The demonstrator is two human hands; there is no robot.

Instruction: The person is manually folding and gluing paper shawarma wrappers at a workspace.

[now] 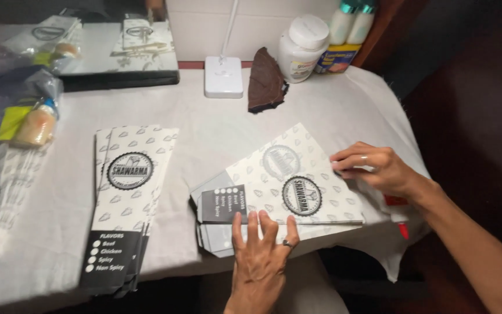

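Note:
A stack of flat printed paper sleeves [289, 180], white with a round black emblem and a black end panel, lies on the cloth-covered table [204, 122] in front of me. My left hand [260, 256] rests with fingers spread on the stack's near edge. My right hand [373, 168] presses its fingertips on the far right corner of the top sleeve. A second pile of the same sleeves [126, 203] lies to the left, its black ends toward the table's front edge.
A white lamp base [223, 75], a dark brown folded piece [265, 81], a white pill bottle [302, 46] and two capped bottles [352, 20] stand at the back. A mirror [88, 46] and plastic-wrapped items [24, 116] are at left.

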